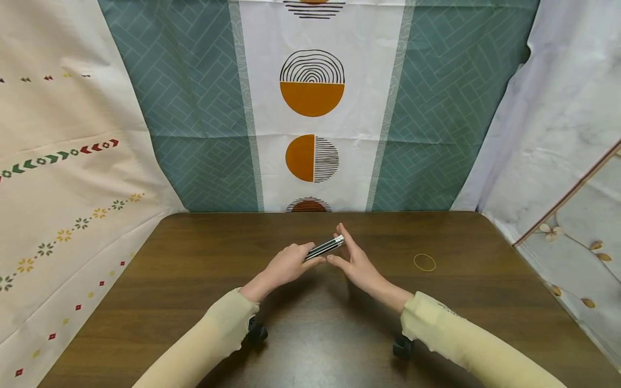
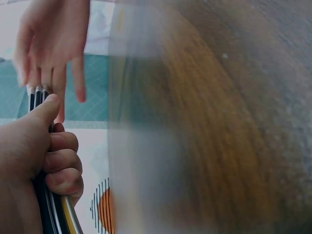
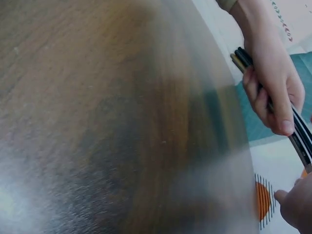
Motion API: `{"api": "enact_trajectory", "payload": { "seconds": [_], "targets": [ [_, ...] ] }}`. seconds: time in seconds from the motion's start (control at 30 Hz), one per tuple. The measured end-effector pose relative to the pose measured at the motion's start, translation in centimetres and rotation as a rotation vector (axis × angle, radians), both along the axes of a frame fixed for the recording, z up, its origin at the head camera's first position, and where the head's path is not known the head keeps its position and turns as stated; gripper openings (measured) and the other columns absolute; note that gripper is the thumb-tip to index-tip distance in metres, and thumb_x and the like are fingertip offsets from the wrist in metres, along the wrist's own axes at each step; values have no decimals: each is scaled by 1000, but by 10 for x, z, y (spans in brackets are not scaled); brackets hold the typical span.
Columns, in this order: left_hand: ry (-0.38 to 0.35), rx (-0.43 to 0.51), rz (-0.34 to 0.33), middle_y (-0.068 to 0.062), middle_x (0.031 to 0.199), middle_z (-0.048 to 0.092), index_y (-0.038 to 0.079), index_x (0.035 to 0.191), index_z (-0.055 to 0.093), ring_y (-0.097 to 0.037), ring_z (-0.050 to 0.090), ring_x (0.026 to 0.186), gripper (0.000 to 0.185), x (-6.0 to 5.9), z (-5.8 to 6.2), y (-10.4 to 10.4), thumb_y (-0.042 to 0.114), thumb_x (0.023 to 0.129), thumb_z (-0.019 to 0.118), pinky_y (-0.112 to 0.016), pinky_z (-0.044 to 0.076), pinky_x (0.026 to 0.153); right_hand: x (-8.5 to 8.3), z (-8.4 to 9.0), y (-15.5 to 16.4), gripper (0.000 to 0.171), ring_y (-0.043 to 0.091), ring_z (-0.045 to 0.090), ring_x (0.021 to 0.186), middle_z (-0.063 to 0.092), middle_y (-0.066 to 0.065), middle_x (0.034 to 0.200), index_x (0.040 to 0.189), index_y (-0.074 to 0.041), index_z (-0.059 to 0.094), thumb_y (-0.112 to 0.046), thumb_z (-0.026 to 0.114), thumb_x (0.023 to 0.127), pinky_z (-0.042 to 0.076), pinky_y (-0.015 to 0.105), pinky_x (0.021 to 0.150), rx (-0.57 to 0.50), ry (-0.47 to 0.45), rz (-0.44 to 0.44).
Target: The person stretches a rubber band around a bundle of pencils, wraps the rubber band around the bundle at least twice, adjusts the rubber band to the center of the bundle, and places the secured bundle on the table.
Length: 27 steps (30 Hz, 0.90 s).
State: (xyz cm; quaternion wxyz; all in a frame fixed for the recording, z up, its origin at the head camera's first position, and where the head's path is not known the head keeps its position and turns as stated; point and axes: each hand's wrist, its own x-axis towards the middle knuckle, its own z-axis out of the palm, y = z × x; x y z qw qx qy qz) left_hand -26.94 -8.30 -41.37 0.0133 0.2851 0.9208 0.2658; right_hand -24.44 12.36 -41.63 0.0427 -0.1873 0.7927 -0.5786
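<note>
Right now I've got my left hand (image 1: 287, 264) curled round a bundle of pens (image 1: 324, 248) above the tabletop (image 1: 194, 302), right hand (image 1: 356, 264) flat, straight fingers (image 2: 57, 85) squaring the tips. Probably the evening-up step; next needs the rubber band (image 1: 424, 262), lying well apart right.

Dark wood-grain tabletop (image 1: 194, 302) – smooth, with a soft sheen low in the frame. The bundle of pens (image 1: 324, 248) looks like glossy black plastic with pale tips. At right, a thin rubber band (image 1: 424, 262), matt. Behind, printed cloth backdrop (image 1: 194, 108), creased and matt; sleeves (image 1: 204, 339) are soft cream fabric.
</note>
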Motion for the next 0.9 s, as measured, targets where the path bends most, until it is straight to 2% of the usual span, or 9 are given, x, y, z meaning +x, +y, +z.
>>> {"api": "enact_trajectory", "payload": {
  "seconds": [0.13, 0.23, 0.47, 0.63, 0.77, 0.9],
  "targets": [
    [1, 11, 17, 4, 67, 46, 10, 96, 61, -7, 40, 53, 31, 1, -3, 1, 41, 97, 60, -20, 33, 48, -3, 1, 0, 60, 32, 41, 144, 34, 14, 159, 157, -11, 24, -19, 51, 104, 41, 48, 110, -5, 50, -71],
    [3, 15, 24, 3, 66, 45, 10, 98, 61, -7, 40, 52, 30, 1, -5, 2, 40, 97, 60, -21, 33, 48, -4, 0, -1, 55, 30, 46, 140, 37, 14, 158, 156, -10, 27, -21, 47, 106, 41, 47, 110, 7, 76, -97],
    [48, -5, 29, 4, 66, 45, 9, 97, 61, -7, 41, 52, 30, 1, -9, 4, 39, 98, 59, -20, 35, 48, -5, -4, -4, 64, 28, 38, 146, 28, 15, 162, 158, -7, 18, -17, 51, 104, 35, 45, 114, -20, 57, -65],
    [33, -12, 38, 4, 65, 44, 9, 92, 60, -8, 40, 51, 30, 2, -10, 4, 38, 99, 58, -21, 33, 48, -4, -5, -5, 66, 29, 31, 149, 24, 17, 163, 158, -5, 13, -11, 49, 104, 30, 45, 117, -36, 39, -20],
    [28, -23, 41, 5, 64, 42, 9, 90, 60, -8, 39, 51, 31, 2, -12, 4, 39, 99, 58, -21, 32, 47, -3, -8, -4, 74, 33, 29, 149, 20, 18, 164, 159, -5, 8, -8, 54, 101, 32, 50, 115, 6, 57, -5],
    [41, -32, 42, 4, 64, 42, 8, 92, 61, -8, 38, 50, 32, 3, -13, 3, 39, 99, 58, -21, 32, 46, -1, -12, -3, 86, 35, 26, 150, 16, 17, 165, 160, -9, 4, -12, 63, 97, 30, 55, 116, 65, 82, -2]
  ]
}}
